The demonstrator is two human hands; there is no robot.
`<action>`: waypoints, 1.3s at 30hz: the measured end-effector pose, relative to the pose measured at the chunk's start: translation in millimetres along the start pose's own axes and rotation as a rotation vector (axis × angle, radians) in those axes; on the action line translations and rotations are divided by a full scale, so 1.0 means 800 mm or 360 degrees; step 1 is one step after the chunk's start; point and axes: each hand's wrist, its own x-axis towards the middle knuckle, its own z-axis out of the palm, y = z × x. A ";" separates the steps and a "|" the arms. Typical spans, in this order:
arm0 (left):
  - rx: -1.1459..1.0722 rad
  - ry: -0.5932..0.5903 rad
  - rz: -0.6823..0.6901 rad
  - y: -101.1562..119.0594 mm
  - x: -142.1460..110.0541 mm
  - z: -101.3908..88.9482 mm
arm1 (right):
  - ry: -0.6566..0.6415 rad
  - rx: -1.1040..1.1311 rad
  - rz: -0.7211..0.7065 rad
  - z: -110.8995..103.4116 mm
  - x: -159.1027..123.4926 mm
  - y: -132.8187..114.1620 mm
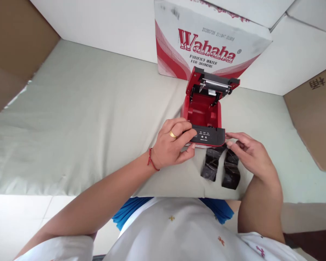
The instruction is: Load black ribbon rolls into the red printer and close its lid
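Note:
A small red and black label printer [206,136] stands on the covered surface with its lid [213,85] raised, showing a bare red compartment. My left hand [176,141] grips its left front corner, fingers over the black control panel and thumb at the front edge. My right hand [248,150] is closed at the right front corner, thumb and forefinger close together against the printer's side. Its other fingers are curled and partly hidden, so what they hold is unclear. Two wavy, shiny black strips lie in front: a left strip [212,165] and a right strip [230,170], which reaches the right hand.
A white and red Wahaha water carton [203,43] stands right behind the printer, close to the raised lid. Brown cardboard [315,112] rises at the right and more cardboard [16,47] at the left. The pale green cover [84,119] ends at a front edge near my body.

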 end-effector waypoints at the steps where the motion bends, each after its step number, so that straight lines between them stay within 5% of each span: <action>1: -0.0008 0.0000 -0.0003 0.000 0.000 0.000 | 0.0093 -0.0035 0.0022 -0.001 -0.003 0.006; 3: -0.0020 -0.0001 -0.0010 0.000 -0.001 -0.001 | 0.0188 -0.0191 0.0083 -0.009 -0.009 0.021; 8: -0.0040 -0.0032 -0.0027 0.001 -0.001 -0.001 | 0.0026 -0.0425 0.0125 -0.025 -0.031 0.050; 18: -0.0017 -0.0047 -0.0010 0.001 0.002 -0.002 | -0.0122 -0.0685 0.0062 -0.038 -0.034 0.066; 25: -0.0007 -0.0052 0.0007 0.002 0.002 -0.002 | -0.0021 -0.0480 -0.0086 -0.067 -0.048 0.018; 34: 0.0004 -0.0057 -0.0001 -0.001 0.002 -0.003 | -0.0003 -0.0318 -0.0348 -0.007 -0.005 -0.035; 39: 0.0009 -0.0084 -0.0034 0.002 0.003 -0.005 | 0.0148 -0.0140 -0.0215 -0.044 -0.018 -0.049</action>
